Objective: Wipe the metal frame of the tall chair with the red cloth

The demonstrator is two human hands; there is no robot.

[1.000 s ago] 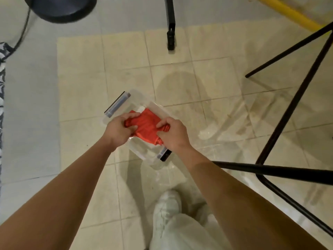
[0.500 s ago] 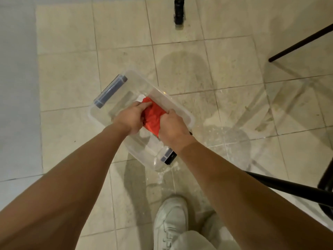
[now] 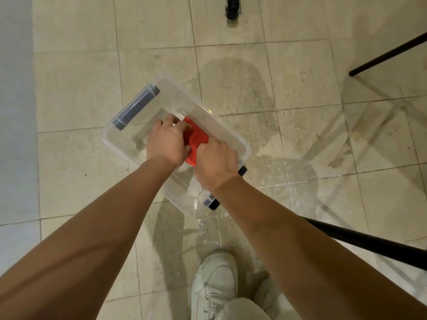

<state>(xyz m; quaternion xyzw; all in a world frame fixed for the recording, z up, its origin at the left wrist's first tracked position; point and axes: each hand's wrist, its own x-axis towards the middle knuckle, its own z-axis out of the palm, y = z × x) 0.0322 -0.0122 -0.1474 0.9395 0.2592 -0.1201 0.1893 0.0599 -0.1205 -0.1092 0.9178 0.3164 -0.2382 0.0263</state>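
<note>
A clear plastic bin (image 3: 120, 144) stands on the tiled floor. The red cloth (image 3: 196, 138) is bunched within its outline; whether the cloth touches the bottom is unclear. The left hand (image 3: 165, 145) grips the cloth from nine o'clock and the right hand (image 3: 216, 162) from five o'clock, fingers curled tight and forearms stretched down. The black chair frame (image 3: 369, 243) runs off toward four o'clock.

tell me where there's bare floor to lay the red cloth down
Bare tiles left of the clear tub, out to the grey strip, and beyond it up to the black foot. Crowded right: black chair bar, white shoe.
</note>
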